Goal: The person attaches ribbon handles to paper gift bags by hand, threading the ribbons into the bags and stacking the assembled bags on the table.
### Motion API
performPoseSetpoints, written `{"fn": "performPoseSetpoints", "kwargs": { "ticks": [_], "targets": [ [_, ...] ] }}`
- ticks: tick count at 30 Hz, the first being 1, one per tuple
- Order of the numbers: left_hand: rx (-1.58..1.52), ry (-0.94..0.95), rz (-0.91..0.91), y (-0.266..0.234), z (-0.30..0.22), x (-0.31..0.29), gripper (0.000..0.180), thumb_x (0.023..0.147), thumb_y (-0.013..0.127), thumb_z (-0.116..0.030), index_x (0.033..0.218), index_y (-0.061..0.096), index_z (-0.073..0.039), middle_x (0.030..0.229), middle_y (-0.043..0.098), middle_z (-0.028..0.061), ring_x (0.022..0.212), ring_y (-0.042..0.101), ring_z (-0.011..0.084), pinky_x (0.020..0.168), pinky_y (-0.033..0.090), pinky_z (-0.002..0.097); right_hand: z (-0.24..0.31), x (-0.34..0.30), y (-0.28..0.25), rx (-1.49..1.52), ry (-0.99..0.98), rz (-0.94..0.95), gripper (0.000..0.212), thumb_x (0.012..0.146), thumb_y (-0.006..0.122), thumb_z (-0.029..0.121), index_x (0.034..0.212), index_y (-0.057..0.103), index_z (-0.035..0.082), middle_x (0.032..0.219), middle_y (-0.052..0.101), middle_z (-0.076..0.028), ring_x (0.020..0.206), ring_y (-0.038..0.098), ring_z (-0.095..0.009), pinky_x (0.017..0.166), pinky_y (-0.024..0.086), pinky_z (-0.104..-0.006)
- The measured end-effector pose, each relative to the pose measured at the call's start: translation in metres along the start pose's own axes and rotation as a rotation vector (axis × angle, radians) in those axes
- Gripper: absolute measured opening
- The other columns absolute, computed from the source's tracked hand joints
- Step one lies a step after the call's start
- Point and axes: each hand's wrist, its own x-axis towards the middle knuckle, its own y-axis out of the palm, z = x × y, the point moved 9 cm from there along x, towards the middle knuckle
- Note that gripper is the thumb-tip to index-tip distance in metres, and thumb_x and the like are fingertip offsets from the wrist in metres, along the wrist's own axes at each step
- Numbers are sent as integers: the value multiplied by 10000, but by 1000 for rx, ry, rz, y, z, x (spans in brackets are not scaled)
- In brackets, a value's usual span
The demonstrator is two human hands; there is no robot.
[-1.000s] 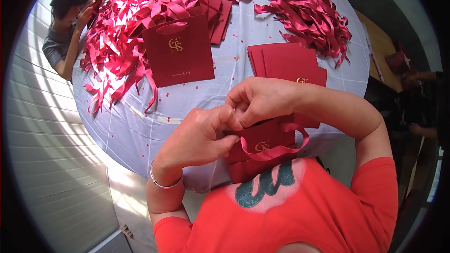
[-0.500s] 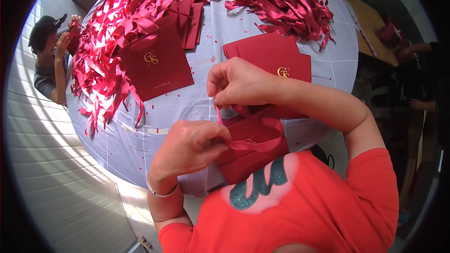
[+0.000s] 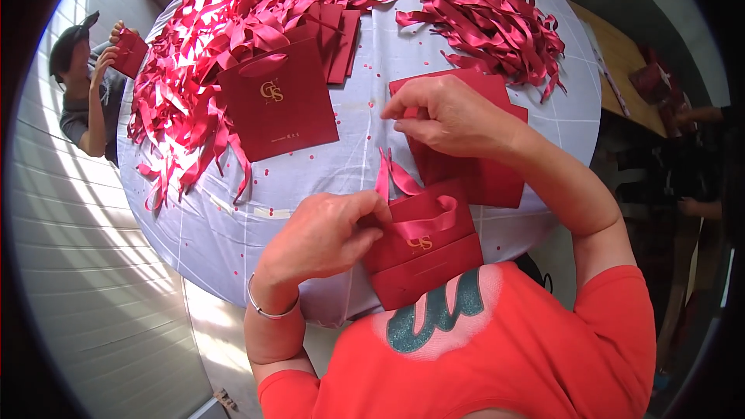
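Left hand [image 3: 330, 233] curls with thumb and forefinger at the top-left edge of the red bag [image 3: 423, 270], by the table's near rim; whether it pinches paper or ribbon I cannot tell. Right hand [image 3: 450, 116], loosely parted and seemingly holding nothing, hangs over flat bags [image 3: 500, 185]. Fitting the ribbon handle [image 3: 431, 225] seems in hand; continuing calls for fingers on its upright ends [image 3: 383, 178]. Flat bags crowd the far side, ribbon heaps [image 3: 194, 77] beyond
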Motion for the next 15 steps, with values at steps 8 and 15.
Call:
{"fn": "performPoseSetpoints", "kwargs": {
  "ticks": [8,15],
  "targets": [
    [-48,-134,-23,3,28,5,249,793,630,-4,1006,501,11,722,639,145,653,621,265,649,479,358,16,-16,10,-204,-198,141,136,802,704,47,936,726,32,900,707,-118,841,694,-294,746,551,-379],
    [191,-240,33,-23,3,11,221,738,529,-14,946,599,17,733,649,162,683,660,275,657,514,370,3,-27,8,-230,-245,88,116,807,705,59,919,727,39,914,697,-106,854,683,-305,756,548,-394]
  ]
}}
